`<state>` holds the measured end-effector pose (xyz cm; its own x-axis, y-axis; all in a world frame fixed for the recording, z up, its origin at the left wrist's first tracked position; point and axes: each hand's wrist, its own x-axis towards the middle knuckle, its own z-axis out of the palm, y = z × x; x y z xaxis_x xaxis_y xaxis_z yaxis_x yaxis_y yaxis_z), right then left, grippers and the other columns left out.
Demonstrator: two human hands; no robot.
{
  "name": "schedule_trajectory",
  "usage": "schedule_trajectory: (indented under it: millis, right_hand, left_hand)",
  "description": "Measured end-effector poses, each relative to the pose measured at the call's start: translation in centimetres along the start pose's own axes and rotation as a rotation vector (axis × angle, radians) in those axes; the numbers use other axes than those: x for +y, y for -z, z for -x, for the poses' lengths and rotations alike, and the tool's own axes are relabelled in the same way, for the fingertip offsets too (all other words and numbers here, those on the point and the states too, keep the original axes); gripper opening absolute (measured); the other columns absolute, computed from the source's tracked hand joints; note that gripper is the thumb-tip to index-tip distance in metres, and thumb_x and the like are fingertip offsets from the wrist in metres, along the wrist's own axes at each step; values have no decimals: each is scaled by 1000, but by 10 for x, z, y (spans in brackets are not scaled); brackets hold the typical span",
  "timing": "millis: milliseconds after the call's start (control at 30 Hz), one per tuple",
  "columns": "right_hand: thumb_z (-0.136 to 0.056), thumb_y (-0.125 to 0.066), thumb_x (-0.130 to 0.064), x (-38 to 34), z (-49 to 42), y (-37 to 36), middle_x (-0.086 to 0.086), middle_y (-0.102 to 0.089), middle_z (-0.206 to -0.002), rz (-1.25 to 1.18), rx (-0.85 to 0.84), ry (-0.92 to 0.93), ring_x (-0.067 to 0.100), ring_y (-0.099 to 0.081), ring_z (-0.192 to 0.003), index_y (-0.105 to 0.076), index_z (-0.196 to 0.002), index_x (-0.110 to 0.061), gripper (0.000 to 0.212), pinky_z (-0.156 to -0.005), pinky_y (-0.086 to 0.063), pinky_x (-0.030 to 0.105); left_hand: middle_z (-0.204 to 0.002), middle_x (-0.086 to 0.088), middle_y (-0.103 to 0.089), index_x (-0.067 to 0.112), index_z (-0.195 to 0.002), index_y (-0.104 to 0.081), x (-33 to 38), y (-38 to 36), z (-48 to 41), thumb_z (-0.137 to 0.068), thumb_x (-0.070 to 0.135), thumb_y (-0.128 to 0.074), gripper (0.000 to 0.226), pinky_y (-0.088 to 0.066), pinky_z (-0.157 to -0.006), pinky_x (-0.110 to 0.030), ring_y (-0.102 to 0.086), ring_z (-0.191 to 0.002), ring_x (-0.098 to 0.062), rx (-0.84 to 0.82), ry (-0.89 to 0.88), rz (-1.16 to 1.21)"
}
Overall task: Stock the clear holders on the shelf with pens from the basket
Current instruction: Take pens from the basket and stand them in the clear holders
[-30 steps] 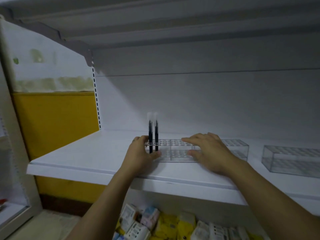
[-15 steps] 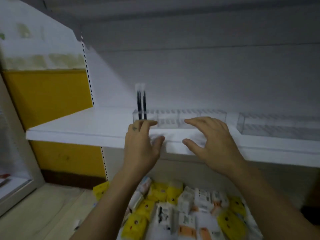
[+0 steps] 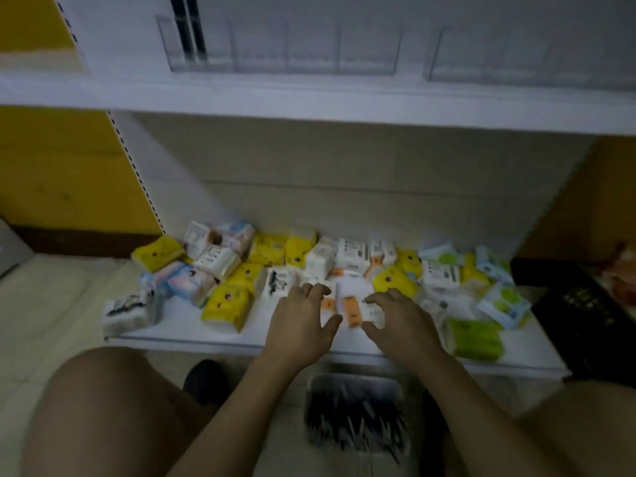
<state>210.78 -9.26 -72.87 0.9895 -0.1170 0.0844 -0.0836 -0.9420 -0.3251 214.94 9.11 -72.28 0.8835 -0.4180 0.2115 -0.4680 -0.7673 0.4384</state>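
I log two pens (image 3: 187, 32) standing in the left holder (image 3: 282, 46) on the shelf (image 3: 309, 94), the right holder (image 3: 481, 53) apparently bare, and my left hand (image 3: 299, 325) and right hand (image 3: 402, 325), fingers spread and empty, near the basket (image 3: 354, 376), its pens (image 3: 354, 421) unplaced.

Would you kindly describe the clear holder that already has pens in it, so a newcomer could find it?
Start at the white upper shelf. Two clear plastic holders stand on it side by side; take the left clear holder. Unlike the right clear holder, it has two dark pens standing at its left end.
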Motion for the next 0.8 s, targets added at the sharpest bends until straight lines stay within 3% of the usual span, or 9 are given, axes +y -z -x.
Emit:
schedule_trajectory:
  millis: [167,300,400,467,500,567,667,800]
  right_hand:
    - [-87,-62,-41,47,10,-64,2,-50,-126,-15,-366,-168,25,-53,-113,-53,-127,-25,44,-84,-45,32]
    - [-85,-61,-28,74,25,-102,3,-58,-101,-62,-538,-214,29,-60,-100,-57,-98,-14,19,-71,-48,32]
    - [-89,-61,-23,92,36,-130,16,-60,-112,-115,-680,-273,31,-58,-103,-59,-111,1,33,-84,-49,34]
    - [-91,-59,-21,104,42,-147,14,-59,-93,-99,-804,-312,26,-58,-84,-59,-91,-3,18,-78,-48,33]
    - [-93,-58,-21,108,43,-157,11,-53,-79,-98,-843,-342,22,-52,-71,-53,-77,-7,22,-72,-46,32]
    - [-95,-56,-21,115,45,-173,8,-44,-69,-86,-898,-390,22,-44,-64,-46,-67,-10,31,-67,-41,31]
    - [-97,-53,-21,125,49,-189,4,-36,-64,-104,-920,-458,23,-41,-68,-41,-64,-15,35,-70,-39,30]
    - [-93,-55,-29,137,48,-201,-6,-45,-73,-149,-876,-584,21,-49,-83,-55,-89,-21,9,-81,-44,31]
  left_hand:
    - [-125,-3,-55,19,-129,-48,-17,-86,15,-89,44,-56,48,-45,-92,-38,-50,-115,-24,-297,160,7]
    - [-121,-10,-58,13,-123,-53,-34,-145,25,-90,36,-56,41,-51,-87,-39,-55,-110,-29,-566,266,52]
    - [-115,-12,-63,13,-118,-60,-41,-184,34,-92,28,-53,30,-51,-87,-37,-59,-105,-29,-723,313,102]
    - [-110,-11,-64,14,-115,-62,-47,-208,43,-94,26,-51,27,-52,-86,-38,-60,-101,-27,-785,336,147]
    - [-109,-10,-65,14,-115,-63,-51,-220,47,-94,27,-52,27,-53,-84,-37,-60,-100,-26,-806,342,157]
    - [-111,-9,-64,13,-119,-61,-60,-240,58,-93,29,-54,31,-52,-82,-32,-60,-100,-25,-840,373,158]
    - [-127,-11,-53,16,-129,-57,-70,-266,69,-94,33,-52,39,-48,-92,-37,-51,-112,-29,-853,402,96]
    - [-144,-11,-33,20,-139,-47,-68,-282,68,-93,39,-51,50,-40,-103,-43,-33,-127,-36,-890,313,-76]
